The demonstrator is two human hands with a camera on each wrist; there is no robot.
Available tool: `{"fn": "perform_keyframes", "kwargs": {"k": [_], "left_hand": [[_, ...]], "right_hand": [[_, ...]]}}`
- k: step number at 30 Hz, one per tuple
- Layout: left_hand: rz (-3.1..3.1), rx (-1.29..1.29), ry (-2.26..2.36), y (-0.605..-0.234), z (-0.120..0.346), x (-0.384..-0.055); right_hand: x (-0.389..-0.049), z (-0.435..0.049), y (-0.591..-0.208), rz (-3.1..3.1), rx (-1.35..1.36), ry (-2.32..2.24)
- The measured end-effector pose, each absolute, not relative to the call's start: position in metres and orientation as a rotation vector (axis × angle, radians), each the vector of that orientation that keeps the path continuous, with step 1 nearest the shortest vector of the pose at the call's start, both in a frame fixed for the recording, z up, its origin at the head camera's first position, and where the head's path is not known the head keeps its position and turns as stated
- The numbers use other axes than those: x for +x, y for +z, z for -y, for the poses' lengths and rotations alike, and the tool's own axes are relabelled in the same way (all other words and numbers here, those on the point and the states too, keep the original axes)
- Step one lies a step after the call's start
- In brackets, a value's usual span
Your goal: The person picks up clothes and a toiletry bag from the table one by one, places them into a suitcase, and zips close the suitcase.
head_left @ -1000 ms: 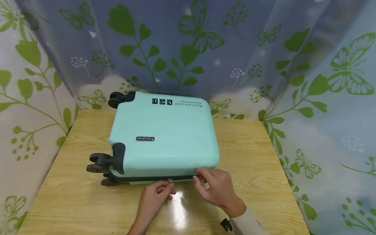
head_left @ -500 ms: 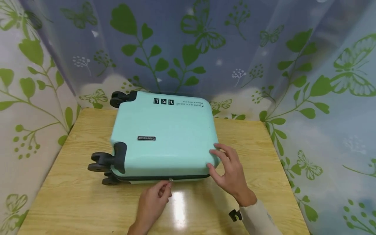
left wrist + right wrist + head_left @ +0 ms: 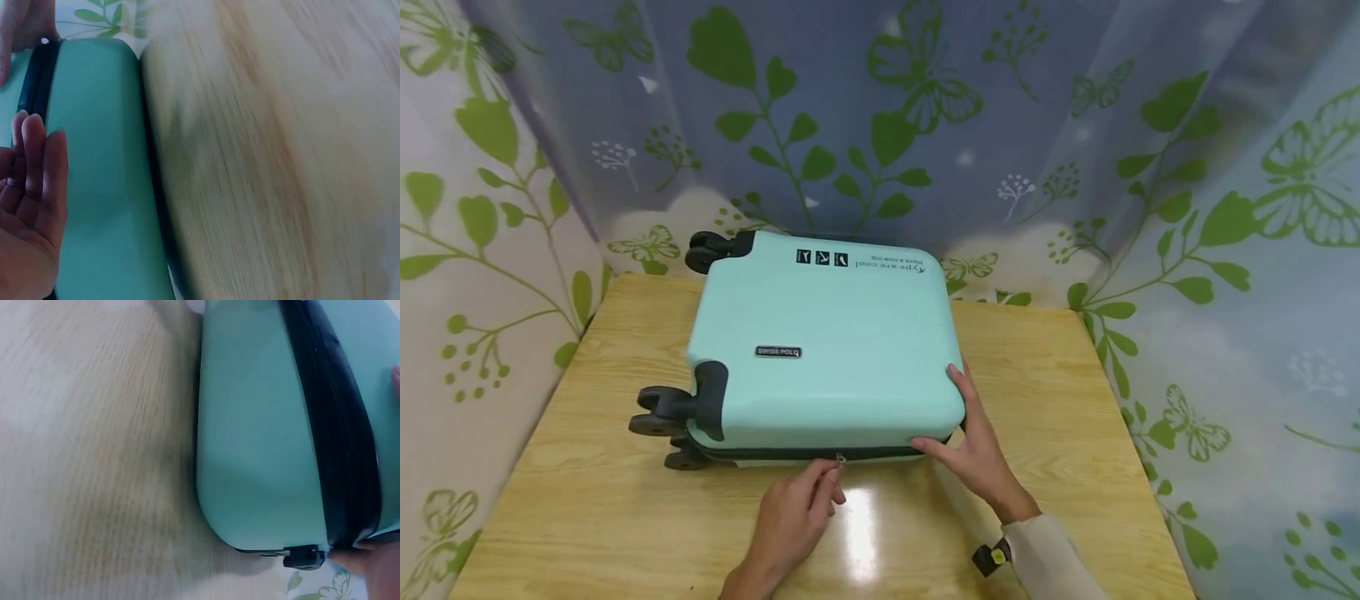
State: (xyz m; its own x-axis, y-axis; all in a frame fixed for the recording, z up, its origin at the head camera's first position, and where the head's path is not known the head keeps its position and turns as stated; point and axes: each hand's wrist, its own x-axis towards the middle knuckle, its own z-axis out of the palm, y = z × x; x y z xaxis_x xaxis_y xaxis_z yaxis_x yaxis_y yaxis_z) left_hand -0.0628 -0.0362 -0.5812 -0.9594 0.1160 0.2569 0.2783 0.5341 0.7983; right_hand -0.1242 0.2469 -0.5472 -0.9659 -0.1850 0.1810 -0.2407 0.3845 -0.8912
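Observation:
A mint-green hard-shell suitcase (image 3: 835,321) lies flat, its black zipper (image 3: 760,454) along the near side. My left hand (image 3: 793,512) pinches a small metal zipper pull (image 3: 840,458) near the middle of that side. In the left wrist view, several fingers of my left hand (image 3: 37,200) show beside the black zipper band, but the pinch itself is out of sight. My right hand (image 3: 977,458) grips the near right corner, thumb at the front edge and a finger on the upper shell; its other fingers are partly hidden behind the end.
Black wheels (image 3: 662,410) stick out from the suitcase's left end. It lies on a wood-grain table (image 3: 1030,375), with patterned curtains (image 3: 887,125) close behind and at both sides. A black strap piece (image 3: 991,558) hangs at my right cuff (image 3: 1045,550).
My right hand has left the zipper near the left hand, moved right and taken hold of the suitcase's corner. My left hand stays at the zipper pull.

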Motion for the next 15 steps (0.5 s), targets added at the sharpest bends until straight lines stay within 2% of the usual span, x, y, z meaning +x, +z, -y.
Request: {"fn": "perform_keyframes", "kwargs": {"k": [4,11,15], "left_hand": [[2.57,-0.403,-1.311,-0.582,0.036,-0.063],[2.461,-0.505,-0.872,-0.575,0.024,-0.069],[2.449,-0.526,-0.812,-0.574,0.022,-0.075]], "right_hand": [[-0.119,-0.245,-0.553,2.484,0.449,1.609],[-0.116,-0.236,-0.559,2.3,0.485,1.559],[-0.115,-0.232,-0.56,2.247,0.482,1.581]]}}
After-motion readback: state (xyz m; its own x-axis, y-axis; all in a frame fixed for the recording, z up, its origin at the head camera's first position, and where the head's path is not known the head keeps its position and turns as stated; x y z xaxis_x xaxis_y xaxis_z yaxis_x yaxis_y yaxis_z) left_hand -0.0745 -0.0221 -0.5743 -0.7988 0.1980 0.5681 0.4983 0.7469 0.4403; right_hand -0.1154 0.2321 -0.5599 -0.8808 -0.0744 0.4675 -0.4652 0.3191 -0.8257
